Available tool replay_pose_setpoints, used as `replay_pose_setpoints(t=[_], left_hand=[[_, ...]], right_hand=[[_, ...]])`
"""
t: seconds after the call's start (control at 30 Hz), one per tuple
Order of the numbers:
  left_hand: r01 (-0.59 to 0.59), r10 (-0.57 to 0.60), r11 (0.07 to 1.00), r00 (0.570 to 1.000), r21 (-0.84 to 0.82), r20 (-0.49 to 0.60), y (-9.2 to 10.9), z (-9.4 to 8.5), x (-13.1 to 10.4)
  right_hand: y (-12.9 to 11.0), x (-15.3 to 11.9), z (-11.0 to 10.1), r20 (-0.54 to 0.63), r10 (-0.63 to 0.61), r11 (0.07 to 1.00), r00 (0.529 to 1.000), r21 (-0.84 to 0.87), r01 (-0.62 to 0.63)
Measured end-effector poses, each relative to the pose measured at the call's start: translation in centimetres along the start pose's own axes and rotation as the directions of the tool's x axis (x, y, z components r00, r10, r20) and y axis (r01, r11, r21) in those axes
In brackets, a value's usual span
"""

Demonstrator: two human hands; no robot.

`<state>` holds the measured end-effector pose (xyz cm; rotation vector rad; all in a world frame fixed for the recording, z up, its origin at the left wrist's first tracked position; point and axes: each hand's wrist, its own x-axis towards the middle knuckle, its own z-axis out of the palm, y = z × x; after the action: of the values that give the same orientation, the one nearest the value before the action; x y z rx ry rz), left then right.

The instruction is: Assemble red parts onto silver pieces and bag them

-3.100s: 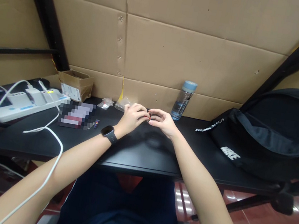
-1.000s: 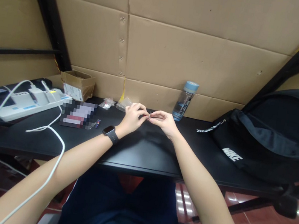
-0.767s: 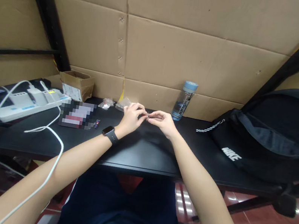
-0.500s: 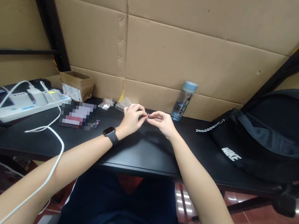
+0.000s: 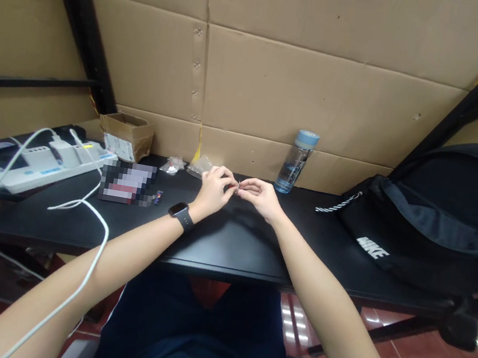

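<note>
Over the black table [image 5: 228,244], my left hand [image 5: 215,190] and my right hand [image 5: 258,197] meet fingertip to fingertip. Both are closed in a pinch around something small and thin, of which only a glint shows between them. A dark watch [image 5: 181,214] is on my left wrist. Just behind my left hand lies a clear plastic bag [image 5: 199,166], with a smaller clear packet [image 5: 173,165] to its left. A water bottle [image 5: 295,163] with a blue lid stands upright behind my right hand.
At the left are a white power strip [image 5: 33,174], a white cable [image 5: 105,236] passing over my left forearm, an open cardboard box [image 5: 129,137] and a blurred-out flat item [image 5: 128,182] beside a small charm [image 5: 157,197]. A black backpack [image 5: 420,246] fills the right end.
The whole view has shifted slightly, so things appear a little further right. My hands keep the same pinch against each other.
</note>
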<state>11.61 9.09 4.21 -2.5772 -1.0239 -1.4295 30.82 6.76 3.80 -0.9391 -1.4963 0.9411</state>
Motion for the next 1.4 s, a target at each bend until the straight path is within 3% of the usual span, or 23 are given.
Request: replay_pose_setpoints(t=[0.5, 0.7, 0.93, 1.07, 1.17, 1.4], left_hand=[[0.037, -0.037, 0.998, 0.999, 0.050, 0.001, 0.3, -0.2, 0.0], [-0.009, 0.008, 0.999, 1.000, 0.051, 0.019, 0.1, 0.0, -0.1], [-0.006, 0.003, 1.000, 0.992, 0.018, 0.124, 0.1, 0.0, 0.0], [0.023, -0.002, 0.991, 0.987, -0.131, 0.161, -0.2, -0.4, 0.2], [0.019, 0.021, 0.977, 0.982, -0.212, 0.186, -0.3, -0.7, 0.1], [-0.029, 0.056, 0.990, 0.978, -0.138, 0.200, 0.3, -0.7, 0.0]], right_hand=[[-0.6, -0.2, 0.2, -0.042, -0.003, 1.000, 0.999, -0.011, 0.002], [-0.6, -0.2, 0.4, -0.051, -0.041, 0.998, 0.998, -0.051, 0.039], [-0.2, 0.2, -0.5, -0.019, -0.155, 0.944, 0.988, -0.296, 0.143], [-0.3, 0.3, -1.1, -0.023, -0.206, 0.877, 0.978, -0.447, 0.174], [-0.4, 0.3, -1.2, -0.038, -0.218, 0.862, 0.975, -0.475, 0.175], [-0.9, 0.1, -0.7, -0.018, -0.205, 0.865, 0.979, -0.471, 0.173]])
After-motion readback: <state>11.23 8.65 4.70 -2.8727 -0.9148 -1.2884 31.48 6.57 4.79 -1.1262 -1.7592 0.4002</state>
